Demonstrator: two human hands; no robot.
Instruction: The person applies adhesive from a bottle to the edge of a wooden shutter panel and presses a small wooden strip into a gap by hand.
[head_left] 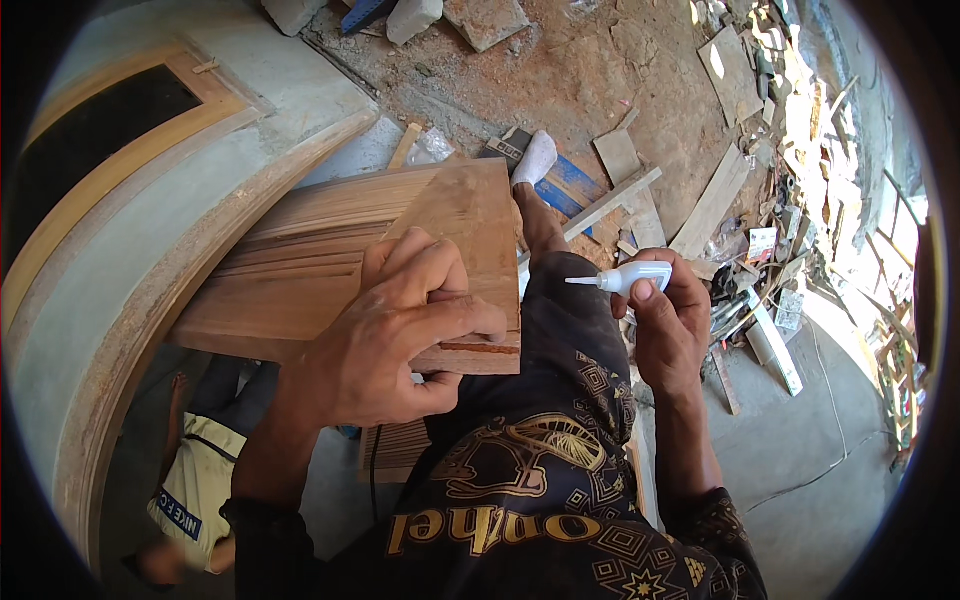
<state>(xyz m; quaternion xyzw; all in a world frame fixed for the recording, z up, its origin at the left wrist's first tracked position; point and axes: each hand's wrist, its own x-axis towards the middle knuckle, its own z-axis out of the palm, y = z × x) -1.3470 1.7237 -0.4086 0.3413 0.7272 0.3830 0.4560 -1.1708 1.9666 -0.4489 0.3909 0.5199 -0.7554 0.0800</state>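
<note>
The left hand [385,335] clamps the wooden panel [470,220] by its near right corner, while beyond its right edge the right hand [672,318] pinches the white bottle [625,278], long axis pointing left toward it.

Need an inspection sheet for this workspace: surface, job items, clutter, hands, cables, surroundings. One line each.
Surface: grey concrete floor at lower right; brown earth toward the top.
Job items: wooden panel, dark reddish line near its lower right corner; small white bottle with narrow nozzle.
Clutter: loose boards and scraps at right; stone blocks at top.
Grip: right hand holds the bottle, nozzle pointing left; left hand, fingers bent, touches the panel, clamping unclear.
Cables: thin cord loose on the concrete; dark strand below the panel, possibly another.
Surroundings: yellowish wooden frame at left; another person at lower left.
</note>
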